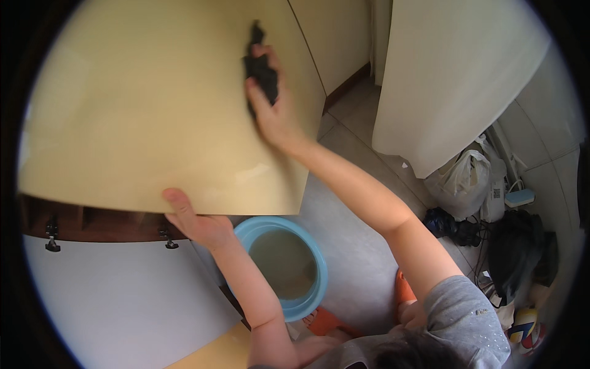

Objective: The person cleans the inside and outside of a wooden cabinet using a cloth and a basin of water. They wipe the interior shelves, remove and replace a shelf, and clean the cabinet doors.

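Observation:
A crumpled black cloth (262, 76) is pressed by my right hand (274, 106) against a glossy cream-coloured cabinet panel (147, 115), near the panel's right side. Part of the cloth trails past my fingers, and both look slightly blurred. My left hand (198, 223) grips the panel's lower edge, thumb on the cream face and fingers hidden behind it. Just right of my left wrist, a round light-blue plastic basin (319, 276) on the floor holds murky greyish water (283, 265).
Below the panel lie a dark-brown cabinet interior (106, 224), metal hinges (53, 235) and a white panel (124, 286). A whitish curtain (442, 83) hangs at right. Plastic bags (463, 182), a black bag (514, 251), cables and a ball (524, 324) crowd the right floor. Orange slippers (322, 321) are underfoot.

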Demonstrator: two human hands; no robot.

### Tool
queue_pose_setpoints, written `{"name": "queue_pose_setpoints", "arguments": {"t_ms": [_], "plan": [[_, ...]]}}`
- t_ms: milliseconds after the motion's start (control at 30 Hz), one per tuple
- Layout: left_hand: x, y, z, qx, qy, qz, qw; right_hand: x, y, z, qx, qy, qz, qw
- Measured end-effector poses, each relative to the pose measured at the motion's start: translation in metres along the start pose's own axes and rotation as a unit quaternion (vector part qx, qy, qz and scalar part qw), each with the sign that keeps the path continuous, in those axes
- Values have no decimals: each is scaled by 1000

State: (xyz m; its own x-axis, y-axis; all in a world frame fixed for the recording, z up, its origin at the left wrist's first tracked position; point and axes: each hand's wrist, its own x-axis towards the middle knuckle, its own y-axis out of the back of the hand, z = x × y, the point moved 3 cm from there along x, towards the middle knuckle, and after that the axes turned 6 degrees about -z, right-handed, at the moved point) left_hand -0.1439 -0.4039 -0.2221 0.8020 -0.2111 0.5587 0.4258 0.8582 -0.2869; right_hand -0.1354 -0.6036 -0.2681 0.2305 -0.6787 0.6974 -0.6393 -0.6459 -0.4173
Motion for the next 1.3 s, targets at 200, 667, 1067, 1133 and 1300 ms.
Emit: {"name": "queue_pose_setpoints", "arguments": {"t_ms": [200, 667, 1067, 1133, 1300], "plan": [[-2, 7, -1, 15, -3, 67, 998, -95, 93, 136, -34, -408, 105, 906], [7, -11, -1, 114, -116, 163, 973, -49, 168, 217, -151, -330, 57, 930], [14, 2, 2, 188, -156, 142, 959, -103, 201, 245, -159, -454, 73, 874], [15, 4, 4, 170, -161, 132, 963, -75, 183, 235, -180, -324, 65, 927], [12, -4, -4, 155, -135, 164, 965, -82, 198, 265, -109, -586, 77, 800]]}}
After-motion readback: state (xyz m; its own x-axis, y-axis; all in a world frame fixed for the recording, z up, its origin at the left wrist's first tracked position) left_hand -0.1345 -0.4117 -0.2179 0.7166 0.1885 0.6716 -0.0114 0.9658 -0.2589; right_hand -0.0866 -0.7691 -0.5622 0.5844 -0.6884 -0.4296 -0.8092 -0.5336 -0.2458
